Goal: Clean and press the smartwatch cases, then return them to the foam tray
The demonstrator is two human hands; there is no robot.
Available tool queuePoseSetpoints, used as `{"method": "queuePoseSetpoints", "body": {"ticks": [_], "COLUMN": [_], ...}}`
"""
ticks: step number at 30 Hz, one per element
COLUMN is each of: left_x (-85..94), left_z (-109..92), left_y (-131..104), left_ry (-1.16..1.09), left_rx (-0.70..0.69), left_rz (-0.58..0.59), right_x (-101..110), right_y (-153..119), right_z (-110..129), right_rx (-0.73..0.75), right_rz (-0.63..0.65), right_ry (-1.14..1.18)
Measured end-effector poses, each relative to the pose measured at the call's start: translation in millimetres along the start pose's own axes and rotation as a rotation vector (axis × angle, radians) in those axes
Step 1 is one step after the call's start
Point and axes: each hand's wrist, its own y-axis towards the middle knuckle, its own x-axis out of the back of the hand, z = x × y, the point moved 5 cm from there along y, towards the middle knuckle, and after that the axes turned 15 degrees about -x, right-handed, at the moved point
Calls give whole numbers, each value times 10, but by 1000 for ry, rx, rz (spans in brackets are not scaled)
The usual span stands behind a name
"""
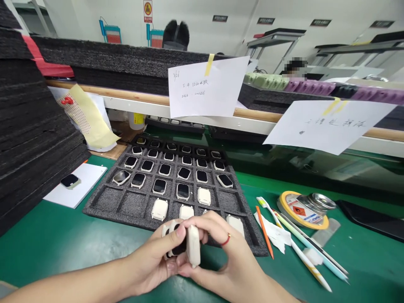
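My left hand (158, 261) is wrapped round a white watch case (168, 229) with a dark inner side, its thumb across the top. Beside it, my right hand (221, 252) grips another white watch case (193, 246), seen edge-on, between thumb and fingers. The two cases are close together, and the fingers hide parts of both. Just beyond my hands lies a black foam tray (134, 204) with several rows of watch cases. Most show dark screens, such as one (159, 186) in a middle row; several nearer ones show plain white faces, such as one (159, 209) in the front row.
On the right lie an orange stick (264, 231), toothbrushes (311, 265), crumpled tissue (277, 235), a round tin (303, 209) and a black phone-like object (372, 219). At left, one watch (70, 181) rests on white paper (85, 185) beside stacked black foam (38, 126). A shelf (139, 102) crosses behind.
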Motion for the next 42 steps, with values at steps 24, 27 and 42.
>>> {"method": "queuePoseSetpoints", "body": {"ticks": [24,27,42], "left_x": [75,69,48], "left_z": [-4,-8,48], "left_y": [5,10,-27], "left_ry": [-20,-30,159], "left_rx": [97,73,133], "left_rz": [-102,-71,53], "right_x": [152,163,918], "right_y": [44,43,328], "right_z": [11,12,-708], "right_rx": [142,166,-208], "right_rz": [-34,-38,-269], "right_ry": [-29,-40,-459]}}
